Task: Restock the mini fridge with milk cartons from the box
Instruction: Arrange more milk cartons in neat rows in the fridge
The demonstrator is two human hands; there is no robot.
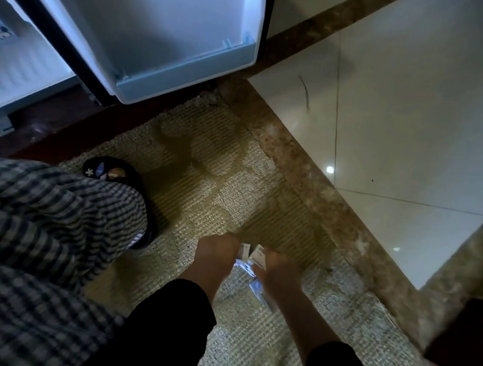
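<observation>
At far left I see the white ribbed interior of the open mini fridge [15,72], with a blurred sticker on its wall that I cannot read. Beside it the white-lined fridge door [149,26] stands swung open, and I see nothing in its pale blue bottom shelf [186,71]. Below are blue-and-white checked trousers [39,222] and a black slipper [111,171] with small decorations, on a woven beige floor mat [206,164]. Low in the centre, the left hand [217,257] shows its back, fingers curled down out of sight against a cluster of small white-and-blue milk cartons [258,255] held just above the mat. The right hand [277,272] curls round the other side, with one carton poking out beneath its palm. So both hands look closed on the cluster, though the fingertips are hidden. The cartons sit well apart from the fridge, and the box is out of view. To carry them well, I would squeeze evenly from both sides, secure the loose lower carton, then rise toward the door shelf and set them upright. The carton print is too blurred to read, and I can make out no brand. To the right run a brown marble strip [303,171] and glossy white floor tiles [418,111].
</observation>
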